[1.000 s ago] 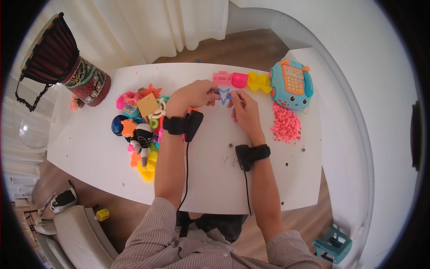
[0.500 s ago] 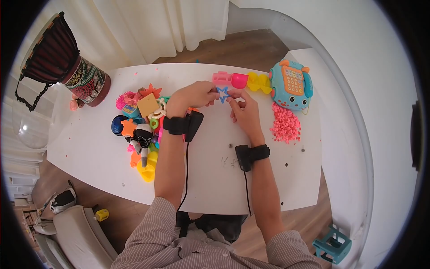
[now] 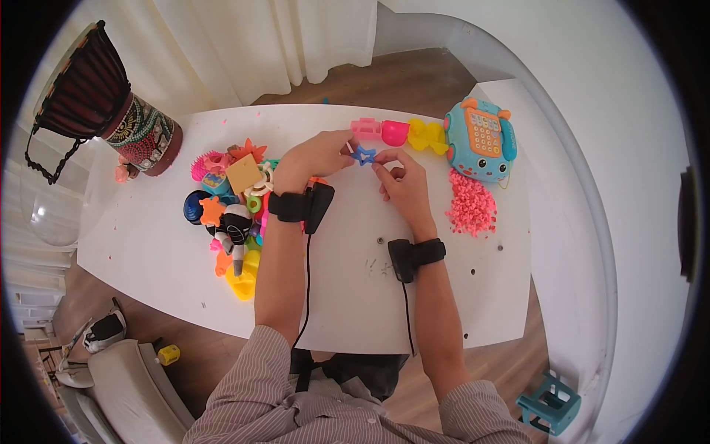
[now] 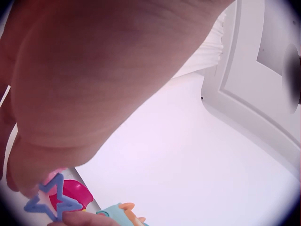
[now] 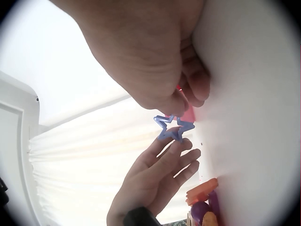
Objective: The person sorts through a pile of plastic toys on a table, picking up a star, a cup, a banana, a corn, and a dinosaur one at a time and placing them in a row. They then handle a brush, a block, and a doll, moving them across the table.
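Note:
A blue open-centred star, like a cookie cutter point(image 3: 363, 155), is held over the white table between both hands. My left hand point(image 3: 316, 159) pinches one side of it between thumb and fingers. From the other side, my right hand point(image 3: 404, 183) pinches a point of the star with its thumb and index finger, the other fingers curling below. The right wrist view shows the star's hollow outline point(image 5: 175, 128) between the two sets of fingertips. In the left wrist view the star point(image 4: 57, 200) overlaps a deep pink toy piece point(image 4: 77, 194).
Beyond the hands stand a pink piece point(image 3: 365, 128), a deep pink cup-like piece point(image 3: 396, 133) and a yellow mould point(image 3: 428, 136) in a row. A toy telephone point(image 3: 481, 144) stands right, above pink granules point(image 3: 473, 207). Mixed toys point(image 3: 244, 176) are piled left, near a drum point(image 3: 144, 137).
The star has turned and tipped between the hands, looking flatter now than a second ago. It has shifted slightly left, and the right fingers have moved a little along it.

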Action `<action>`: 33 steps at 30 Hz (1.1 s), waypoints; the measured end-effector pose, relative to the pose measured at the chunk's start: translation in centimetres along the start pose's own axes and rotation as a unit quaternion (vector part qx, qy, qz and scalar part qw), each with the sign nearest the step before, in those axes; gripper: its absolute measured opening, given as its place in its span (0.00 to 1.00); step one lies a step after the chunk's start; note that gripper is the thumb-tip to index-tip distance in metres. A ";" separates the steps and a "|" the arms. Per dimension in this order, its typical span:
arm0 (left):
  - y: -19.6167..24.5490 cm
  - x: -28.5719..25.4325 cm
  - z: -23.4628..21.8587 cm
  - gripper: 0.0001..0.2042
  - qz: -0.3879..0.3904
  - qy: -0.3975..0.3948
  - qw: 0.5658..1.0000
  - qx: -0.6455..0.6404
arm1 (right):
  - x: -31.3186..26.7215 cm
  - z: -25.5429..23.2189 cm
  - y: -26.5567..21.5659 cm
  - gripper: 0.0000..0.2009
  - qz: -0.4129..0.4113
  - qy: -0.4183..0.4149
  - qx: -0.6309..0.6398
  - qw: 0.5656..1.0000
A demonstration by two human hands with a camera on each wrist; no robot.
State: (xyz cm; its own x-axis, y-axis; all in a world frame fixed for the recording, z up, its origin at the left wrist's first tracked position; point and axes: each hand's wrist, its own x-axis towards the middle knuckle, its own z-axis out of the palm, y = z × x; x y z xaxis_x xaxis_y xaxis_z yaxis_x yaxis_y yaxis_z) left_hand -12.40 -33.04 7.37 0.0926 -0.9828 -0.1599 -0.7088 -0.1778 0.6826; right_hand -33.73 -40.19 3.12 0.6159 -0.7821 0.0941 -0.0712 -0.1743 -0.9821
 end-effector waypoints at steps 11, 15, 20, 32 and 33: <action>-0.1 -0.1 0.0 0.18 -0.004 -0.015 1.000 0.013 | 0.0 0.0 0.1 0.07 -0.012 -0.006 -0.004 1.000; -0.2 0.2 0.3 0.17 0.003 -0.003 1.000 0.024 | 0.0 -0.1 0.2 0.07 -0.015 -0.009 -0.009 1.000; 0.1 0.3 0.2 0.18 -0.027 0.001 0.999 -0.022 | 0.0 -0.1 0.5 0.07 -0.020 -0.009 -0.012 1.000; -0.5 0.6 0.3 0.15 -0.009 0.019 0.999 -0.029 | 0.1 -0.1 0.6 0.06 -0.022 -0.007 -0.039 0.999; -0.5 0.6 0.3 0.14 -0.010 0.017 0.999 -0.025 | 0.1 -0.1 0.5 0.06 -0.019 -0.007 -0.042 0.999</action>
State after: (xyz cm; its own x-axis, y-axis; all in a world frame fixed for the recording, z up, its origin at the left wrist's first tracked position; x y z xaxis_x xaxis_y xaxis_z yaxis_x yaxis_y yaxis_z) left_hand -12.24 -33.52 6.75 0.1307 -0.9800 -0.1501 -0.6702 -0.1988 0.7150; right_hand -33.81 -40.42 2.62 0.6308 -0.7654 0.1274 -0.1134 -0.2534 -0.9607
